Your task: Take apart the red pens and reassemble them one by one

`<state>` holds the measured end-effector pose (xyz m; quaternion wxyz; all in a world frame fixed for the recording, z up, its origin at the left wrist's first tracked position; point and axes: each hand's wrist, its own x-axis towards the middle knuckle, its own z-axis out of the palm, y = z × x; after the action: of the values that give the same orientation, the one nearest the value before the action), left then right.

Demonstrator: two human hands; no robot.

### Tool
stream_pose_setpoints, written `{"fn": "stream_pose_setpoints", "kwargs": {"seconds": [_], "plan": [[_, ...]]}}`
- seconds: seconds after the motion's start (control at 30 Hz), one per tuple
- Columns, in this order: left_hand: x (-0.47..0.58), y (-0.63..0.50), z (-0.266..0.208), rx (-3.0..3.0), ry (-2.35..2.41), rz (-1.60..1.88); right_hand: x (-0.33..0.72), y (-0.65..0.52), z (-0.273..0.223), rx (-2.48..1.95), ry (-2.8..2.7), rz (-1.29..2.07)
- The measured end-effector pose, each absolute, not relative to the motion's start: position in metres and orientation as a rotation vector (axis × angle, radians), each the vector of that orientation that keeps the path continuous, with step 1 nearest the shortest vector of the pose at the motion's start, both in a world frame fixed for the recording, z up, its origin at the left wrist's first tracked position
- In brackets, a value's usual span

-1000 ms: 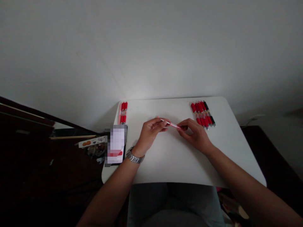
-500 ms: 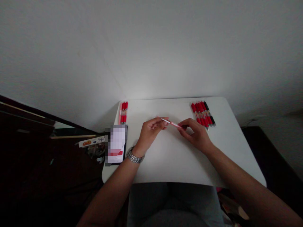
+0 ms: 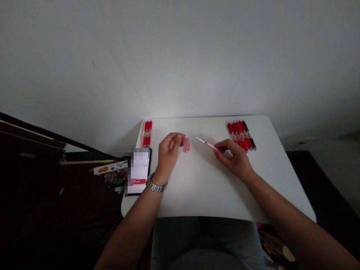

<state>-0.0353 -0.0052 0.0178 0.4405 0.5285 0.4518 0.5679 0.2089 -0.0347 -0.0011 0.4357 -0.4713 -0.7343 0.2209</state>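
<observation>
In the head view, my right hand (image 3: 234, 155) pinches a pen (image 3: 210, 145) with a pale pink-red barrel. A slim white tip sticks out of it, pointing up and left. My left hand (image 3: 169, 150) is to the left, apart from the pen, its fingers curled in and the thumb pressed against them. Whatever may be between those fingers is too small to make out. Just right of its fingertips are small pink pieces (image 3: 187, 146), apparently lying on the white table (image 3: 197, 187).
A row of red pens (image 3: 239, 135) with a black pen (image 3: 249, 135) lies at the back right. Several red and pink pens (image 3: 147, 134) lie at the back left. A phone (image 3: 140, 170), partly blurred out, rests on the left edge. The wall (image 3: 191, 67) rises behind the table.
My left hand has come off the pen's tip and moved left. The pink pieces, mostly hidden before, are now in view. My right hand keeps the pen, moved slightly.
</observation>
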Motion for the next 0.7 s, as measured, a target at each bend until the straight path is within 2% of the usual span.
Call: {"fn": "stream_pose_setpoints", "kwargs": {"seconds": [0.37, 0.7], "plan": [[-0.057, 0.001, 0.014, 1.743, 1.504, 1.412, 0.209, -0.034, -0.002, -1.202, -1.803, 0.561], [-0.062, 0.0, 0.015, 2.103, 1.688, 1.099, 0.21, -0.034, -0.002, -1.225, -1.798, 0.566]]}}
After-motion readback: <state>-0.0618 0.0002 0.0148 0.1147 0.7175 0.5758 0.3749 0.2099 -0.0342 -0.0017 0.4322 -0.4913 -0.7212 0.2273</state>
